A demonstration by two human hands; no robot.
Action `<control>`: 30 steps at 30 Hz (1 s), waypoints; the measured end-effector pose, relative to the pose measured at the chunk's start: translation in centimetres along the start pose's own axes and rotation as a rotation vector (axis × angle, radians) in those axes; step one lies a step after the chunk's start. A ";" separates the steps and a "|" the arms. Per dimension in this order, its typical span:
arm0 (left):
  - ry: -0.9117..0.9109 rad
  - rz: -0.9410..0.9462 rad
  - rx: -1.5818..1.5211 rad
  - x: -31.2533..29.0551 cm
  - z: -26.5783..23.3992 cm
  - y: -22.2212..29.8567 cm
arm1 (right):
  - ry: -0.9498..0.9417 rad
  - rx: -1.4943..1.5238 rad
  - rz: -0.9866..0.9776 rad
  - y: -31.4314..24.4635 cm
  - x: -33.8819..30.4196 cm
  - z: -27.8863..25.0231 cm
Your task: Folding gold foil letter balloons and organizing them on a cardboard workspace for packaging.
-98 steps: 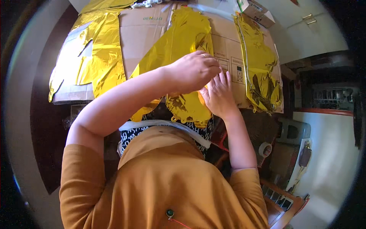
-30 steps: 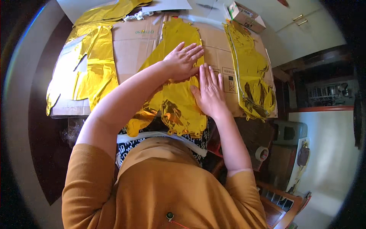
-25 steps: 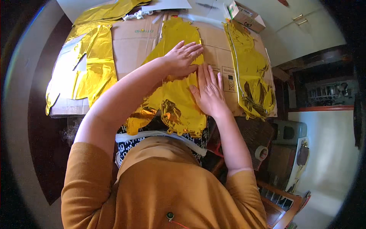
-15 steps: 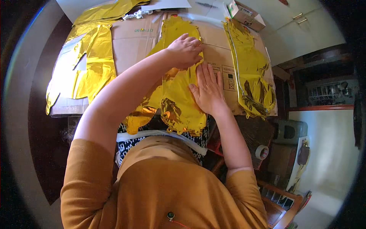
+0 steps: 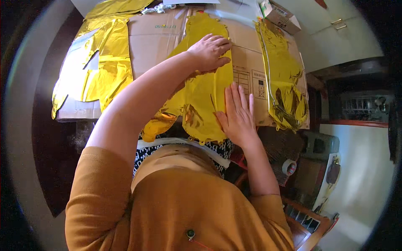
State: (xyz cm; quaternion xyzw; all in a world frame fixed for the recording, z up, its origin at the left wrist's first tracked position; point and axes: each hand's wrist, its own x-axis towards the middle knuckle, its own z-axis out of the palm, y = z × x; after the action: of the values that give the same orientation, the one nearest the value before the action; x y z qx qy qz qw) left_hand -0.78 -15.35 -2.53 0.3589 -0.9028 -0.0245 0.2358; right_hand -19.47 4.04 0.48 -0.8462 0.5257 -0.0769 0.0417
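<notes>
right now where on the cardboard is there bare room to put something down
Bare cardboard lies between the left foil balloon and the middle foil balloon, and a narrower strip between the middle and right foil balloon. The middle is crowded: left hand and right hand press there.

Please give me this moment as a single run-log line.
left hand: flat on middle gold foil balloon, upper part | right hand: flat on its right edge | under: cardboard sheet | more foil balloons left and right

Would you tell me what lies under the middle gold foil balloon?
Flattened brown cardboard lies under the gold foil balloon; both hands, left and right, press on it. Anything directly beneath stays covered.
</notes>
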 end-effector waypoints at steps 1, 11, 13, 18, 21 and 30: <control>0.005 -0.004 0.011 0.0 0.1 0.0 | -0.015 -0.006 0.000 -0.2 -0.4 -0.2; 0.017 -0.010 0.008 -0.1 0.3 0.1 | 0.105 0.087 -0.001 0.5 5.7 -1.3; 0.003 -0.012 0.005 0.1 0.0 0.1 | 0.042 0.004 -0.017 0.7 6.4 0.4; 0.075 -0.028 -0.072 -0.1 -0.9 0.1 | 0.086 0.026 -0.026 0.2 6.1 1.5; 0.439 -0.060 -0.177 -1.5 -3.4 1.0 | 0.070 0.005 -0.032 -0.1 6.3 1.6; 0.033 -1.133 -1.252 -26.9 -10.1 17.5 | 0.045 -0.022 -0.037 0.2 5.9 1.8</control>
State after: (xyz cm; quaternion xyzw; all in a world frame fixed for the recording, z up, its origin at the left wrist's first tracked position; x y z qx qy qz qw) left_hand 9.53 16.57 -0.83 0.5606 -0.4026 -0.6297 0.3566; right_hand -16.80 -1.35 -0.79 -0.8542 0.5115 -0.0908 0.0192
